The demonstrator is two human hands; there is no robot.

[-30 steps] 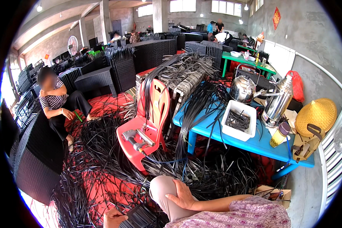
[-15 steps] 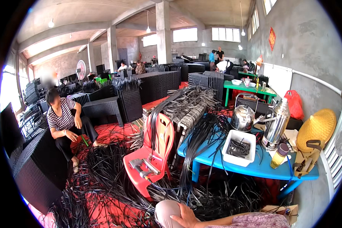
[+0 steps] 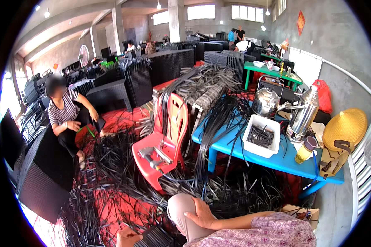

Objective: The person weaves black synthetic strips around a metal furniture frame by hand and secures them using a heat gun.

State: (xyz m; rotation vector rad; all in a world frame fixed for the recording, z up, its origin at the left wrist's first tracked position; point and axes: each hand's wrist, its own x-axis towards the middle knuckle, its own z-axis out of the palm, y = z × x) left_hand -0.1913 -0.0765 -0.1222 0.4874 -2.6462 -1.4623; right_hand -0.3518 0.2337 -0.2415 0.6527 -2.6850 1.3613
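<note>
My right hand [image 3: 200,213] lies on my raised knee [image 3: 181,210], thumb apart from the fingers, holding nothing. At the lower edge my left hand [image 3: 128,237] has its fingers closed at the side of a black woven piece [image 3: 160,237], only part of which shows. In front of me a red plastic chair [image 3: 154,158] carries a nail gun [image 3: 149,157] on its seat, with a hose running off it. Black plastic strips [image 3: 127,177] lie tangled over the red floor around the chair.
A blue table [image 3: 235,152] at the right holds a white tub [image 3: 261,136] of short strips, a kettle [image 3: 266,101], a steel flask [image 3: 304,115], a jar [image 3: 306,150] and a straw hat [image 3: 345,131]. A seated person [image 3: 68,109] is at the left, beside black woven furniture [image 3: 45,181].
The view has tipped downward, bringing my left hand and the black woven piece into sight. My right hand stays on my knee. The seated person's head and arms have shifted.
</note>
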